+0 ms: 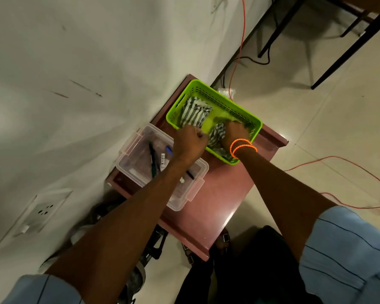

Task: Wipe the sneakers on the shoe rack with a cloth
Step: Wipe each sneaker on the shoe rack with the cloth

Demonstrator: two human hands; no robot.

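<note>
In the head view, two striped cloths are seen in a green perforated basket (233, 106) set on a reddish-brown cabinet top (224, 189) against the wall. The near striped cloth (217, 137) is gripped by the right hand (236, 133), which is closed over it. The far striped cloth (195, 113) is pinched at its edge by the clenched left hand (190, 142). A clear plastic box (140, 159) holding pens is placed just beside the basket.

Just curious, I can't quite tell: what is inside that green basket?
The green basket holds striped cloth, one piece at the far end and another under the right hand. The hands hide whatever lies beneath them.
</note>
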